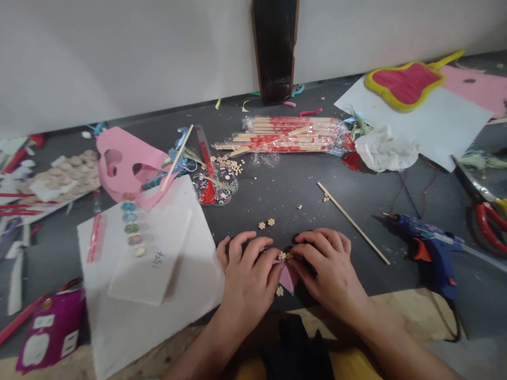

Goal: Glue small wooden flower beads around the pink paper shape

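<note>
My left hand [247, 277] and my right hand [332, 266] meet close to the table's front edge. Their thumbs and fingertips pinch a small cluster of pale flower-shaped pieces [283, 256] between them. Under the fingers lies a pink piece [289, 279] of paper or felt, partly covered. One more pale flower piece [279, 291] is just below the left thumb. Two similar flower pieces [271, 222] rest beyond the left fingertips. A thin wooden stick [352, 222] lies past the right hand, with tiny pale bits [326, 197] by its far end.
A blue glue gun [431, 250] and red-handled scissors [489, 216] are on the right. White paper [119, 338] with a white box [138, 282] and a pink mask-like cutout [127, 158] occupy the left. Wrapped sticks [293, 134] and a bead-filled clear bag [225, 192] lie farther back.
</note>
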Demonstrator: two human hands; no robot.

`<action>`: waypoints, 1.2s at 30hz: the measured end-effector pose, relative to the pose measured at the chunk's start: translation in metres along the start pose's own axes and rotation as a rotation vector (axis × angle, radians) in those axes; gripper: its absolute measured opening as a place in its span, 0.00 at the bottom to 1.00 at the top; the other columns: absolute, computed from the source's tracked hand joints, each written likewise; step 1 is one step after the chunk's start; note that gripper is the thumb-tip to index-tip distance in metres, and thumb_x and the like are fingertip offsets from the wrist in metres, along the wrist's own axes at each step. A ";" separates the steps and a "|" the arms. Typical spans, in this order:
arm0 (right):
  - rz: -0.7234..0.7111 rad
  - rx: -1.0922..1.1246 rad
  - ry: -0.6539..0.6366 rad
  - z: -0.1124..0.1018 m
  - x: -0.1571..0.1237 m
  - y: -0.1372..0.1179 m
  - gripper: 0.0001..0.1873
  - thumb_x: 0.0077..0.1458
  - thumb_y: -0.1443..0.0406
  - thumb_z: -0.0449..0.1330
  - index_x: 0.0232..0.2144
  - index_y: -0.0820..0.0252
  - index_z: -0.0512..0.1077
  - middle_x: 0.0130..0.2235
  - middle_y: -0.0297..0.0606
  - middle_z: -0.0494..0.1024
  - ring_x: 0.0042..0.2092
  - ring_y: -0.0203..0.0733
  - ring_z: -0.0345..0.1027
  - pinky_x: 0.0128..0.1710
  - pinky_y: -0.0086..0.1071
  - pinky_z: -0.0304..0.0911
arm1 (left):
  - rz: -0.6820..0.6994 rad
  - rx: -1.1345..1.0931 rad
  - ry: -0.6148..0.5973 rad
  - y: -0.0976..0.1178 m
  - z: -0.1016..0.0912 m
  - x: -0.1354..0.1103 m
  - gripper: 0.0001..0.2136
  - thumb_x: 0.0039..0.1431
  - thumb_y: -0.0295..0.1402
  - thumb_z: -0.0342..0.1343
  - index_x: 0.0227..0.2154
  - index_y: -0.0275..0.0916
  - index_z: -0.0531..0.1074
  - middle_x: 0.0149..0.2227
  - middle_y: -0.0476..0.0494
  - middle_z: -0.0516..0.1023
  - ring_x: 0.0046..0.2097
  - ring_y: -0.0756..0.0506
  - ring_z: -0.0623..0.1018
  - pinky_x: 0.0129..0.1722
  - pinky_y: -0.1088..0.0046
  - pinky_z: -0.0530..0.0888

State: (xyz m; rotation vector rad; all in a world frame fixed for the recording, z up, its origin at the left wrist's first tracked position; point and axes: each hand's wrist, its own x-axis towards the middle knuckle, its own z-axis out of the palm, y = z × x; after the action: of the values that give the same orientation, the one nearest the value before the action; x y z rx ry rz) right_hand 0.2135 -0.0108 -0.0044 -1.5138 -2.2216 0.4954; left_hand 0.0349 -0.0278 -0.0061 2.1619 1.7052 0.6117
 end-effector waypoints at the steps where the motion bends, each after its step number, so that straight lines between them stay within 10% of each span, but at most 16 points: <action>1: 0.002 -0.001 -0.003 0.000 0.000 0.000 0.05 0.58 0.63 0.58 0.34 0.53 0.74 0.42 0.36 0.77 0.48 0.46 0.62 0.48 0.44 0.52 | 0.001 0.004 0.004 0.000 0.000 0.000 0.05 0.59 0.34 0.56 0.36 0.46 0.75 0.44 0.47 0.77 0.53 0.37 0.65 0.56 0.48 0.54; 36: 0.006 -0.016 -0.002 -0.001 0.000 0.000 0.06 0.58 0.62 0.58 0.34 0.53 0.75 0.41 0.36 0.77 0.47 0.46 0.62 0.48 0.43 0.52 | 0.015 0.024 0.015 0.002 0.002 0.000 0.09 0.60 0.30 0.54 0.38 0.49 0.76 0.45 0.48 0.77 0.53 0.38 0.66 0.55 0.49 0.54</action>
State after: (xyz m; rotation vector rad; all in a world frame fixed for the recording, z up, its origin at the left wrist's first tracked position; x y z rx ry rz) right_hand 0.2144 -0.0106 -0.0038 -1.5295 -2.2287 0.4825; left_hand 0.0373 -0.0287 -0.0066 2.1933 1.7137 0.6159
